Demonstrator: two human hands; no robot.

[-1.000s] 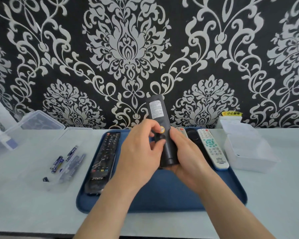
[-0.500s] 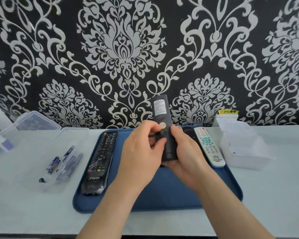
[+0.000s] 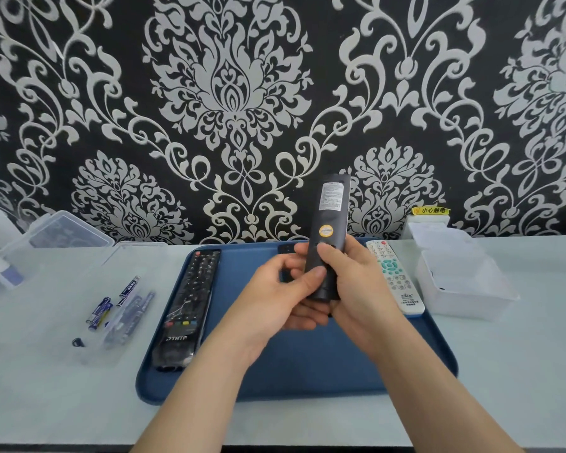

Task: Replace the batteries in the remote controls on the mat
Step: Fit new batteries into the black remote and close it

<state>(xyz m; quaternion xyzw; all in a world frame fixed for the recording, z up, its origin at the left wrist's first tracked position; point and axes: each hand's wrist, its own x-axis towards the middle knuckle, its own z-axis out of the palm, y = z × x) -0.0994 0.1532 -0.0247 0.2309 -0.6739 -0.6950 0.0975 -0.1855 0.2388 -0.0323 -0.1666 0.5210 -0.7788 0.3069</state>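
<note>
Remote: upright, back facing the camera, above the far middle of the blue mat.
Left hand: curled round its lower end, thumb on the back.
Right hand: grips the right edge, thumb pressing the back.
Handling: probably light, stiff, smooth; hold by the long edges.

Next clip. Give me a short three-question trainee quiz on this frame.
1. True or false: the black remote held by the left hand and right hand shows its buttons to the camera.
2. The loose batteries lie: A on the blue mat; B on the table left of the mat; C in the right-hand box.
3. Fill in: the rightmost remote on the mat is ___.
Key: 1 false; 2 B; 3 white.
</note>
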